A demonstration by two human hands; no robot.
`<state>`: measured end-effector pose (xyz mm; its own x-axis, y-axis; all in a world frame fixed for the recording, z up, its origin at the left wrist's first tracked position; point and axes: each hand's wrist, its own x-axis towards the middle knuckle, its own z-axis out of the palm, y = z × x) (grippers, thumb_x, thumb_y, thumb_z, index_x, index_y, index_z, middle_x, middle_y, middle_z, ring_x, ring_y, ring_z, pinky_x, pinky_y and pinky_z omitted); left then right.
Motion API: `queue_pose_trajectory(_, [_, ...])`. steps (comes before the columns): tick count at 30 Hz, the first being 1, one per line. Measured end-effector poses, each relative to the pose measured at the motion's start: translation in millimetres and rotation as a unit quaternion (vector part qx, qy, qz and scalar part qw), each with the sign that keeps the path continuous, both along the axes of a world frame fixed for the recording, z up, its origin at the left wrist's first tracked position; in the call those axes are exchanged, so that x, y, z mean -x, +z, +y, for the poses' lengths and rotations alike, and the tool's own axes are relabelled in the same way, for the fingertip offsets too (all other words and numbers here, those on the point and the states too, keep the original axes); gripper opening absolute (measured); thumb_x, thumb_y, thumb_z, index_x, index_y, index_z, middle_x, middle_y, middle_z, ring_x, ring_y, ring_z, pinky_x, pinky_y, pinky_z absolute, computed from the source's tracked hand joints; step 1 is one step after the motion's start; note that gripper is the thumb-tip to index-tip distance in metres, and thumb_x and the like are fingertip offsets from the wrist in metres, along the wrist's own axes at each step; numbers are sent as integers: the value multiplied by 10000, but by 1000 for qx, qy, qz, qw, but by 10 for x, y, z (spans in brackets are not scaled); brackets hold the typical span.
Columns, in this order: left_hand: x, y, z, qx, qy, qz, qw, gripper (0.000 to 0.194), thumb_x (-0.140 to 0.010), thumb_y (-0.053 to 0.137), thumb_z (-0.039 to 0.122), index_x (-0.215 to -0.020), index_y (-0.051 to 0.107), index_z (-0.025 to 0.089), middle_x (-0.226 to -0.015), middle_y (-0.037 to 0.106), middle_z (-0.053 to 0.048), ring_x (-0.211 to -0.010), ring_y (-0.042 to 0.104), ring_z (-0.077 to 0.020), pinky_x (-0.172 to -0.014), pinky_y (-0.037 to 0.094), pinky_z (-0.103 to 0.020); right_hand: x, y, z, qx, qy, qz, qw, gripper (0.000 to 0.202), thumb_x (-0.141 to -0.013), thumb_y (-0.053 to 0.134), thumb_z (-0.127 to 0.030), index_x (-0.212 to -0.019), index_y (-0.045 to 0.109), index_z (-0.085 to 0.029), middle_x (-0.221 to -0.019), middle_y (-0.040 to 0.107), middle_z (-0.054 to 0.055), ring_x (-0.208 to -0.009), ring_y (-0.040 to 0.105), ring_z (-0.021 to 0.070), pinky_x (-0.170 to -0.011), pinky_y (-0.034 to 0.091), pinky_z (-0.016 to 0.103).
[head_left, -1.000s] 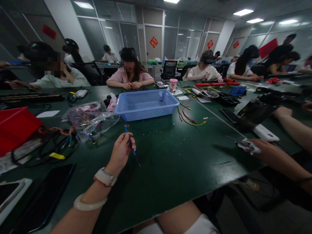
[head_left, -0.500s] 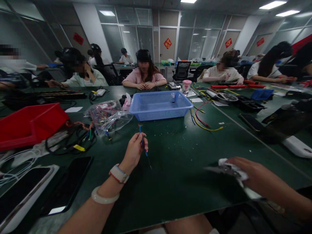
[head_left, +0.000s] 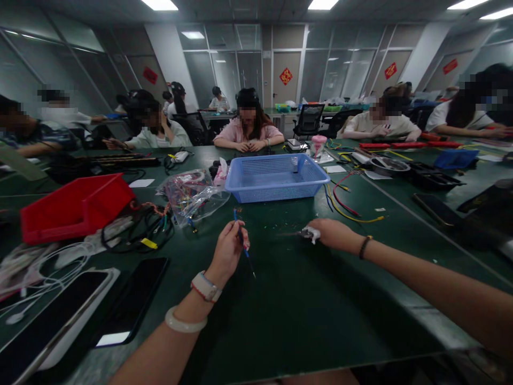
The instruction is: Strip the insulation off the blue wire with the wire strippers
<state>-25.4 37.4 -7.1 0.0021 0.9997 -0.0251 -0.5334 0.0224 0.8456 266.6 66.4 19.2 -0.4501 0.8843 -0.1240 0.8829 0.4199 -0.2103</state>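
Observation:
My left hand (head_left: pixel 229 251) pinches a thin blue wire (head_left: pixel 242 246) upright above the dark green table (head_left: pixel 304 299); the wrist carries a watch and a pale bangle. My right hand (head_left: pixel 333 233) is closed on a small hand tool with a white-wrapped handle (head_left: pixel 308 233), its tip pointing left toward the wire. The two hands hang a short way apart, just in front of a blue plastic basket (head_left: pixel 276 177).
A clear bag of coloured wires (head_left: pixel 191 195) lies left of the basket. A red bin (head_left: pixel 76 206), black cables (head_left: pixel 136 231), and phones (head_left: pixel 132 299) sit at the left. Loose red and yellow wires (head_left: pixel 348 206) lie at the right. Several people sit across the table.
My right hand has swung in from the far right edge toward the centre, bringing the tool close to the wire. My left hand has kept its hold on the blue wire.

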Motion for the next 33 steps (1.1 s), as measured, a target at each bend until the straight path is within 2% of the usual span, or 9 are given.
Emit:
queue_pose_trajectory(3, [-4,-7,-5,-1,-6,2,1000,138,-835,626,274,-860,559,155,-589,559,31,-418,489,-81,-424,427,-186,34,101,156,1,-11,11,1000,222,-829,478,-159,-964,654,-173,-983,684,117,-885,630,209,-735,436,284])
queue_pose_trajectory(5, [-5,-12,-5,-1,-4,0,1000,137,-835,625,273,-859,560,155,-589,561,30,-420,491,-83,-423,428,-186,21,192,65,17,-2,23,1000,189,-845,494,-215,-931,657,-170,-925,692,101,-843,633,194,-708,432,264])
queue_pose_trajectory(9, [-4,-16,3,0,8,-12,1000,114,-844,613,259,-854,565,155,-580,557,33,-416,483,-80,-423,426,-182,-43,313,-486,138,35,92,985,322,-874,490,-433,-955,663,-173,-869,691,70,-720,625,164,-625,435,251])
queue_pose_trajectory(12, [-3,-7,6,6,16,-23,1000,95,-848,608,239,-849,571,152,-577,557,29,-414,482,-79,-424,425,-182,-45,280,-916,234,81,112,962,275,-860,510,-381,-955,682,-189,-893,697,61,-758,632,162,-667,448,248])
queue_pose_trajectory(14, [4,1,12,8,23,-31,999,82,-854,599,227,-849,575,148,-575,558,24,-414,483,-82,-419,421,-183,8,219,-1043,241,85,103,961,247,-864,487,-306,-969,686,-205,-929,699,59,-798,639,164,-696,452,248])
queue_pose_trajectory(17, [37,0,39,4,43,-45,998,68,-867,578,214,-851,576,148,-585,559,21,-418,479,-79,-416,411,-180,166,131,-899,194,72,78,975,242,-857,480,-242,-991,680,-214,-962,698,64,-842,644,171,-720,453,250])
queue_pose_trajectory(25, [134,-15,121,0,101,-72,992,56,-867,583,199,-839,561,156,-567,542,36,-410,464,-66,-408,389,-164,483,139,157,72,-28,8,997,215,-821,508,-162,-985,646,-137,-1018,677,152,-916,641,238,-704,439,282])
queue_pose_trajectory(28, [119,-3,111,3,99,-75,992,43,-870,573,185,-844,570,151,-563,545,32,-404,462,-71,-403,389,-170,474,241,131,72,-35,15,997,197,-831,542,-232,-976,640,-141,-969,683,131,-863,647,214,-657,433,259])
queue_pose_trajectory(33, [132,5,126,2,114,-86,990,50,-877,571,187,-841,575,152,-562,544,33,-394,458,-72,-401,386,-173,557,273,-435,169,26,90,981,266,-814,596,-404,-936,640,-172,-868,696,42,-719,644,136,-573,429,206])
